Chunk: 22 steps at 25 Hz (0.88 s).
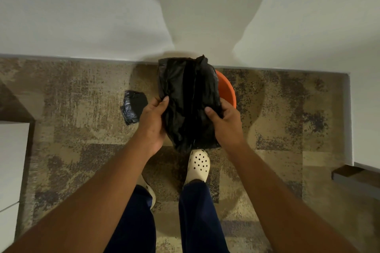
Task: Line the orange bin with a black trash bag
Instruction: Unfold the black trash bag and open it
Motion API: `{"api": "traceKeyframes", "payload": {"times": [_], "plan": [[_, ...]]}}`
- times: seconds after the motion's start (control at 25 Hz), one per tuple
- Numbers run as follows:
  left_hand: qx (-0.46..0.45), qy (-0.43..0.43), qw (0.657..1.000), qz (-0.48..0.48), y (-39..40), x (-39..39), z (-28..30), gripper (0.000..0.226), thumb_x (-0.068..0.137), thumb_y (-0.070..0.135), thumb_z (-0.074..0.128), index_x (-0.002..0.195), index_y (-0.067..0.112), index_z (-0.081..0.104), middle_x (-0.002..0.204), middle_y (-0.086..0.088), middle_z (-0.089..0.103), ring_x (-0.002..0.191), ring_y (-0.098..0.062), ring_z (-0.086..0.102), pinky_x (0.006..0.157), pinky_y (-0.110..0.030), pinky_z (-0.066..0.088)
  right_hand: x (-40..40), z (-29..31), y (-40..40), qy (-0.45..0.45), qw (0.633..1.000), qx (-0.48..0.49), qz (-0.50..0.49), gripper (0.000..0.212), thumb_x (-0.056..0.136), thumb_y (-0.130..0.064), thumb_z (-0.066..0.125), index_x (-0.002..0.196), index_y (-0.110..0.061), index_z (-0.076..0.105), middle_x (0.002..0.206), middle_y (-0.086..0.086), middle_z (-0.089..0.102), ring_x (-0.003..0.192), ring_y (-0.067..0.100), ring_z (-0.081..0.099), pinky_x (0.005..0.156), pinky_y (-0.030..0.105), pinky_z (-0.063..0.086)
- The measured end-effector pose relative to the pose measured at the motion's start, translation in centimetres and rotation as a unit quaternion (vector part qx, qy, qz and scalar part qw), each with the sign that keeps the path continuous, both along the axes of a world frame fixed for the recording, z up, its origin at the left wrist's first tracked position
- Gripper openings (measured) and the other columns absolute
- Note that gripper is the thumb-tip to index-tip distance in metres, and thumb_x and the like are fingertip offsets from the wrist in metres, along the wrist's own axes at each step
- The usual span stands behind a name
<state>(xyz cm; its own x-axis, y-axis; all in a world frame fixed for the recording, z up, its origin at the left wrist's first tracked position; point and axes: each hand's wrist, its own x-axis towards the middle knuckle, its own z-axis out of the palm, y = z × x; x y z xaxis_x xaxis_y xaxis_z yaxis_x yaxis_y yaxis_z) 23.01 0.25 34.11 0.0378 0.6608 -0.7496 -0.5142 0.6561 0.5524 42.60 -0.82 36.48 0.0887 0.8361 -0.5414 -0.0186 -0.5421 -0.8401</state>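
Observation:
I hold a folded black trash bag [188, 100] flat between both hands, above the floor. My left hand [153, 121] grips its left edge with the thumb on top. My right hand [227, 123] grips its right edge the same way. The orange bin [226, 88] stands on the carpet against the wall, directly behind and below the bag. Only the right part of its rim and inner wall shows; the bag hides the rest.
A roll or pack of black bags [133, 109] lies on the carpet left of the bin. A white wall [82, 16] runs along the back. White furniture [12, 160] stands at left, a grey ledge [353, 176] at right. My feet in cream clogs [198, 166] stand below the bag.

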Motion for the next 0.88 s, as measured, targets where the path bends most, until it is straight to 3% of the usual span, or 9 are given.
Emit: {"api": "traceKeyframes", "payload": {"times": [0.12, 0.28, 0.4, 0.52, 0.6, 0.68, 0.72, 0.8, 0.88], "plan": [[-0.049, -0.032, 0.998, 0.03, 0.0, -1.3, -0.6, 0.042, 0.111, 0.035, 0.05, 0.148, 0.02, 0.063, 0.144, -0.009, 0.072, 0.127, -0.029, 0.073, 0.107, -0.049, 0.054, 2.0, -0.9, 0.3, 0.122, 0.99, -0.05, -0.057, 0.035, 0.104, 0.0, 0.054, 0.133, -0.016, 0.067, 0.127, 0.005, 0.076, 0.119, 0.024, 0.073, 0.097, 0.044, 0.061], [-0.06, -0.094, 0.993, -0.039, -0.6, -1.7, 0.2, 0.062, 0.1, 0.067, 0.054, 0.145, 0.027, 0.068, 0.15, -0.009, 0.068, 0.135, -0.031, 0.068, 0.11, -0.05, 0.052, 3.8, -1.5, 0.2, 0.216, 0.972, -0.081, -0.031, 0.033, 0.104, 0.003, 0.052, 0.132, -0.009, 0.064, 0.132, 0.013, 0.072, 0.121, 0.031, 0.071, 0.095, 0.042, 0.061], [-0.078, -0.048, 0.994, -0.058, -0.4, -0.4, 0.4, 0.044, 0.103, 0.033, 0.067, 0.144, 0.017, 0.068, 0.142, -0.01, 0.073, 0.131, -0.03, 0.07, 0.117, -0.053, 0.049, 3.5, -2.2, -0.1, 0.123, 0.988, -0.091, 0.007, 0.037, 0.103, 0.001, 0.056, 0.138, -0.011, 0.06, 0.131, 0.008, 0.072, 0.12, 0.025, 0.071, 0.099, 0.041, 0.061], [-0.097, -0.022, 0.994, -0.034, -0.5, 0.8, 0.4, 0.039, 0.106, 0.014, 0.062, 0.144, 0.013, 0.065, 0.138, -0.011, 0.075, 0.131, -0.03, 0.069, 0.115, -0.049, 0.051, 2.0, -2.2, -0.4, -0.154, 0.986, -0.052, 0.023, 0.05, 0.102, -0.023, 0.066, 0.148, -0.024, 0.049, 0.133, -0.011, 0.06, 0.118, 0.004, 0.064, 0.095, 0.025, 0.059], [-0.087, -0.035, 0.995, -0.033, -0.7, 1.4, 0.8, 0.039, 0.107, 0.014, 0.059, 0.145, 0.013, 0.064, 0.14, -0.011, 0.074, 0.133, -0.031, 0.068, 0.109, -0.046, 0.054, 0.3, -1.8, -0.4, -0.107, 0.994, -0.022, 0.026, 0.044, 0.103, -0.039, 0.062, 0.144, -0.025, 0.054, 0.127, -0.014, 0.065, 0.111, -0.005, 0.066, 0.086, 0.015, 0.056], [-0.065, -0.048, 0.996, -0.048, -1.3, 1.9, 0.8, 0.041, 0.107, 0.018, 0.059, 0.148, 0.015, 0.063, 0.141, -0.01, 0.073, 0.133, -0.03, 0.068, 0.11, -0.047, 0.053, -1.2, -1.9, -0.2, -0.027, 0.998, -0.043, 0.03, 0.038, 0.102, -0.042, 0.064, 0.133, -0.021, 0.065, 0.121, -0.009, 0.074, 0.11, 0.003, 0.072, 0.091, 0.026, 0.061], [-0.057, -0.054, 0.995, -0.054, -1.7, 2.1, 0.8, 0.042, 0.107, 0.02, 0.059, 0.149, 0.016, 0.062, 0.142, -0.01, 0.073, 0.133, -0.03, 0.069, 0.111, -0.049, 0.053, -1.5, -2.0, 0.1, -0.033, 0.998, -0.055, 0.017, 0.033, 0.1, -0.038, 0.067, 0.127, -0.018, 0.069, 0.118, -0.004, 0.077, 0.108, 0.01, 0.075, 0.095, 0.036, 0.062], [-0.052, -0.075, 0.995, -0.043, -2.4, 2.3, 0.6, 0.046, 0.104, 0.025, 0.061, 0.149, 0.015, 0.061, 0.142, -0.011, 0.073, 0.131, -0.03, 0.07, 0.109, -0.05, 0.054, -1.3, -2.5, 0.6, -0.018, 0.993, -0.094, -0.066, 0.021, 0.098, -0.023, 0.072, 0.115, -0.01, 0.073, 0.114, 0.008, 0.079, 0.107, 0.023, 0.076, 0.098, 0.05, 0.061], [-0.05, -0.088, 0.995, 0.006, -2.7, 1.2, 0.2, 0.047, 0.107, 0.03, 0.057, 0.151, 0.014, 0.058, 0.142, -0.009, 0.073, 0.127, -0.028, 0.073, 0.099, -0.046, 0.061, -0.2, -2.8, 0.7, 0.086, 0.972, -0.143, -0.166, 0.016, 0.1, -0.013, 0.067, 0.114, -0.007, 0.07, 0.123, 0.017, 0.075, 0.119, 0.034, 0.071, 0.104, 0.057, 0.055]]}}
